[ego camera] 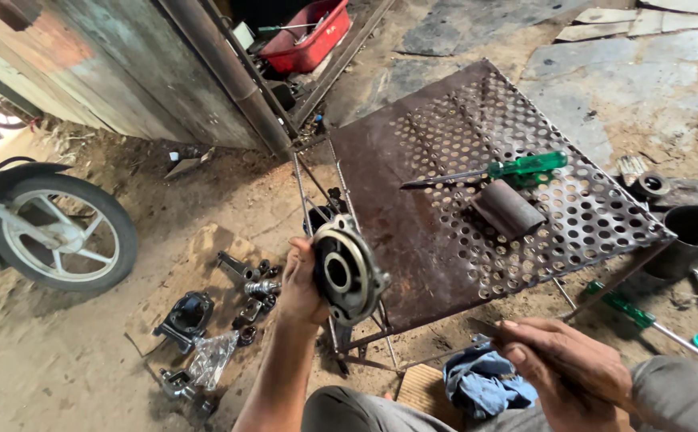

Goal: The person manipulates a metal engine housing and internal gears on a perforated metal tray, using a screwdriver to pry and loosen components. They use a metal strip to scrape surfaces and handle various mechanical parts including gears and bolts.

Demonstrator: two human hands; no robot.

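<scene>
My left hand (299,282) grips a round metal housing (347,272) with a central hole, held upright at the near left corner of a rusty perforated metal table (413,200). My right hand (563,360) is closed around a thin dark tool whose tip (481,325) points left toward the table's near edge. On the table lie a green-handled screwdriver (517,167) and a short rusty cylinder (509,210).
Several metal parts, a black casing (186,318) and a plastic bag (211,358) lie on cardboard at left. A motorcycle wheel (59,232) stands far left. A red crate (309,34) sits at back. A dark bucket (691,238), another green screwdriver (629,308) and a blue rag (485,384) are near.
</scene>
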